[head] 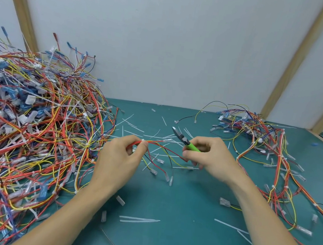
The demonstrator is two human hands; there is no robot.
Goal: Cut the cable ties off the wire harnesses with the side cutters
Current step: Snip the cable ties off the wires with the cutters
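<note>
You work at a teal counter (pixel 174 234) that meets a plain white wall (pixel 165 42). Three slanted pale wooden battens cross that wall, one at your left (pixel 20 7), two at your right (pixel 297 57).

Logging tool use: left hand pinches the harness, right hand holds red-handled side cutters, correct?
Not quite. The head view shows the side cutters have green handles, not red. The left hand pinches the harness; the right hand holds the cutters.
</note>
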